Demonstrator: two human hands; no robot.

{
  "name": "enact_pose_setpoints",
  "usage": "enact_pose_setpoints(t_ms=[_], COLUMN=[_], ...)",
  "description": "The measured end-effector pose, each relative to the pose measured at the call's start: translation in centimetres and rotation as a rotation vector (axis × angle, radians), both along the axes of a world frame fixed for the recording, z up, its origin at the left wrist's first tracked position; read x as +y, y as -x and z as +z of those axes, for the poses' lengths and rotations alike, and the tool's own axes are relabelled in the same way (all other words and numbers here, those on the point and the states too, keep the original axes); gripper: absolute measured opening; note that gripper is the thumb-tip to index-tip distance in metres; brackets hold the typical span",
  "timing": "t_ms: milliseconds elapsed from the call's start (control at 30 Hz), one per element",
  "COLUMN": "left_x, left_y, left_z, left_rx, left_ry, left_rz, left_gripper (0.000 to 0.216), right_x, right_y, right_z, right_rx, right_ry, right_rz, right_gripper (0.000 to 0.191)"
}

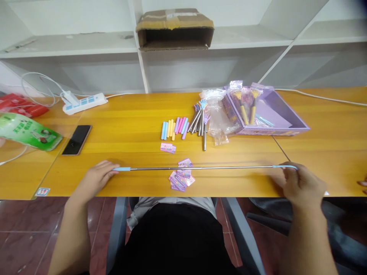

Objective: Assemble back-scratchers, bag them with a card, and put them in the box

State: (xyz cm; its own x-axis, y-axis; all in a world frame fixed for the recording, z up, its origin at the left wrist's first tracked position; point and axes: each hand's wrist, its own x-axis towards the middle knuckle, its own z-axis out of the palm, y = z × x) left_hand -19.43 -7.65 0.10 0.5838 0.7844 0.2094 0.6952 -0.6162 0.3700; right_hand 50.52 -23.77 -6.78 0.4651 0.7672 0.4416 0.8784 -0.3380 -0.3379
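Note:
A long thin metal telescopic rod (pixel 206 167) stretches level above the yellow table (pixel 129 133). My left hand (pixel 96 178) pinches its light blue handle end. My right hand (pixel 301 183) is closed on the other end, which carries a light blue tip. Below the rod's middle lie several small pink and purple cards (pixel 181 179). Further back lie a row of pastel handle sleeves (pixel 174 128) and a bunch of collapsed metal rods with small hand-shaped heads (pixel 200 120).
A purple box (pixel 286 122) with packaged items and clear bags (pixel 218 114) stands at back right. A black phone (pixel 77 139), a white power strip (pixel 84 102) and a green packet (pixel 27 131) lie at left. A cardboard box (pixel 174 28) sits on the shelf. Another person's fingers (pixel 363 185) show at the right edge.

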Motion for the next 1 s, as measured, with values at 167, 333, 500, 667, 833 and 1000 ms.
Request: enact_pose_setpoints(t_ms=[167,333,500,667,833,1000], left_x=[-0.2,0.2,0.1,-0.1,-0.7,-2.1], left_y=[-0.9,-2.1,-2.1,-2.0,-1.6,-4.4], left_z=[-0.3,-0.8,-1.2,-1.5,-1.4,-1.2], left_rx=[0.01,-0.053,-0.095,-0.117,-0.15,-0.211], left_ry=[0.249,0.296,0.296,0.29,0.294,0.273], left_rz=[0.013,0.088,0.156,0.149,0.095,0.106], left_gripper=[0.043,0.044,0.044,0.042,0.041,0.039], right_x=[0.1,1.0,1.4,1.8,2.0,3.5], right_y=[-2.2,-1.2,-0.3,0.6,2.7,6.5], right_z=[-0.4,0.0,0.6,1.7,2.5,2.7], right_rx=[0.209,0.249,0.254,0.28,0.176,0.162], right_ry=[0.135,0.228,0.235,0.275,0.164,0.142], right_rz=[-0.116,-0.153,-0.21,-0.204,-0.178,-0.078], right_gripper=[0.027,0.021,0.01,0.019,0.026,0.013])
